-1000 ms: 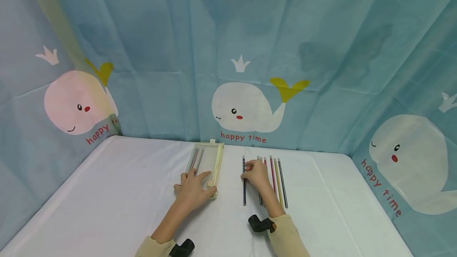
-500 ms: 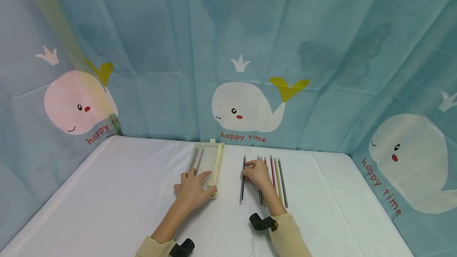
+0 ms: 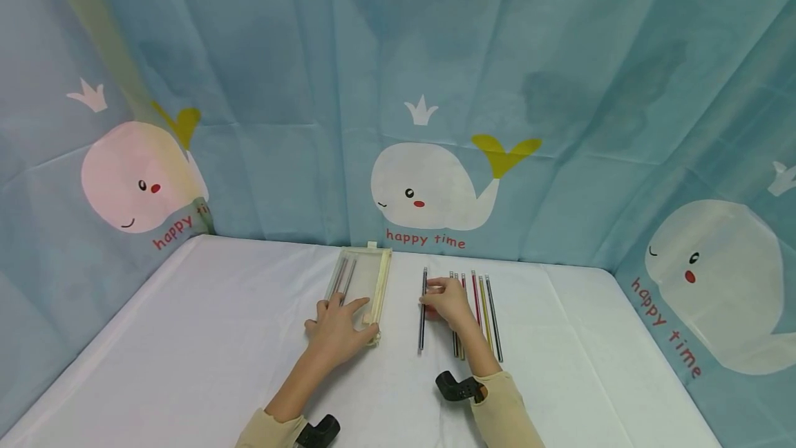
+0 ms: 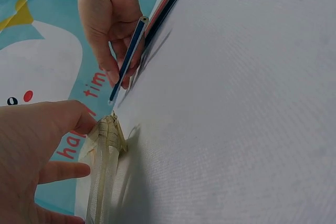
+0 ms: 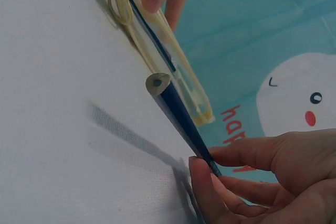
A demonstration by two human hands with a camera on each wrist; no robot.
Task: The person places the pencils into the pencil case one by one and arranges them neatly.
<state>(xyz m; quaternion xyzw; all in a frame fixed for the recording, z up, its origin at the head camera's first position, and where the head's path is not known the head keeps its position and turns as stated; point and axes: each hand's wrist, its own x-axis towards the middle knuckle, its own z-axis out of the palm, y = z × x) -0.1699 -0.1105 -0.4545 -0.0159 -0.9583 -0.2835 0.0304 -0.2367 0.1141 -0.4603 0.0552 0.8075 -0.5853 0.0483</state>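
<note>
My right hand (image 3: pixel 449 301) pinches a dark blue pencil (image 3: pixel 423 323) between thumb and fingers. In the right wrist view the blue pencil (image 5: pixel 181 116) slants above the white cloth, its bare wooden end towards the camera and its shadow apart from it. My left hand (image 3: pixel 338 334) rests spread over a see-through pencil case (image 3: pixel 363 275) with a pale yellow zip edge. Through the case show a couple of thin pencils (image 3: pixel 340 275). In the left wrist view the left thumb (image 4: pixel 79 116) touches the case's zip end (image 4: pixel 107 129); the other fingers are spread.
Several pencils (image 3: pixel 487 316), among them red, yellow and dark ones, lie side by side under and right of the right forearm. The white cloth (image 3: pixel 591 365) covers the table. A blue curtain (image 3: pixel 280 178) with whale prints hangs behind its far edge.
The right hand has lifted and slightly tilted the blue pencil, its near end shifting a little left. The left hand and the pencil case stay in place.
</note>
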